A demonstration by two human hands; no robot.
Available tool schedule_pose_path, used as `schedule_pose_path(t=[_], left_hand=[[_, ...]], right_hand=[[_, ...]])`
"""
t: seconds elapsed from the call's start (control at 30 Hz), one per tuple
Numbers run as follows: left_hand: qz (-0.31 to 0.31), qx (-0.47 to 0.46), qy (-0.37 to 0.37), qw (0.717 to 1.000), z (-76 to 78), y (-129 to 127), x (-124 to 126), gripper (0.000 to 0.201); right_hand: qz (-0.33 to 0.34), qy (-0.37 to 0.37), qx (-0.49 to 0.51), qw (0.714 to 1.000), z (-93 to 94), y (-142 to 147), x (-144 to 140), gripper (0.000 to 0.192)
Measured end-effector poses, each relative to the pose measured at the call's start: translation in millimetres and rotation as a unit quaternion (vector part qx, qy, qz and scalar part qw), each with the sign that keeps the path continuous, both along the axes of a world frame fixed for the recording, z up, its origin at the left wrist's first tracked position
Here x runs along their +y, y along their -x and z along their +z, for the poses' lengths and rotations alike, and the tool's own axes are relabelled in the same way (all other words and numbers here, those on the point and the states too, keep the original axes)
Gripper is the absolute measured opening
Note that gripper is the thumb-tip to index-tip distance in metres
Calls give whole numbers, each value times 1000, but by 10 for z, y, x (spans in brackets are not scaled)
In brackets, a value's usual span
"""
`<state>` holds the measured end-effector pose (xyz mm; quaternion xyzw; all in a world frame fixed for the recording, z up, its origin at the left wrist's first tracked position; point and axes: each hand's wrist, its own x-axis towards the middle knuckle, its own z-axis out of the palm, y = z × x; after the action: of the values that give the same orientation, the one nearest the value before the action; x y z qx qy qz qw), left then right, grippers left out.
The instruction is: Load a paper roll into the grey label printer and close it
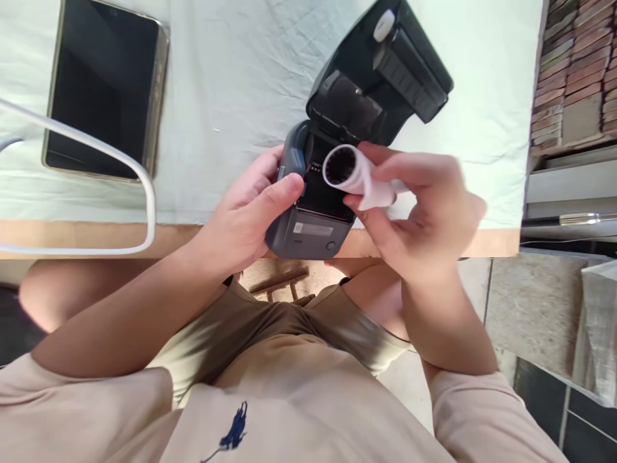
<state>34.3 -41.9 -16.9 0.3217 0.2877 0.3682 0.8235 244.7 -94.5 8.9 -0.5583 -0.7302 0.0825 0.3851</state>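
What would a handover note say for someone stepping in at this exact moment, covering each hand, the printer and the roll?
Left hand: grips the left side of the small grey printer, thumb on its top edge, steadying it at the table's near edge.
Right hand: pinches a white paper roll just above the printer's open bay, hollow core facing the camera.
Printer lid: swung fully open, resting back over the cloth-covered table.
Done: lid open, roll in hand at the bay.
Left: the roll is not yet seated and the lid is not closed.
Nearby: a dark tablet and a white cable lie to the left.
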Motion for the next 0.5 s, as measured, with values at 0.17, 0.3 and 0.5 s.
schedule_pose_path(t=[0.17,0.3,0.5], left_hand=[[24,-32,17,999,32,-23,23,23],[53,-35,56,996,52,-40,45,15],[37,-17,25,999,11,12,4,45]], right_hand=[[1,-12,-50,999,10,128,127,21],[36,-102,-32,994,-10,161,119,17],[67,-16,-42,997,-77,163,35,16]])
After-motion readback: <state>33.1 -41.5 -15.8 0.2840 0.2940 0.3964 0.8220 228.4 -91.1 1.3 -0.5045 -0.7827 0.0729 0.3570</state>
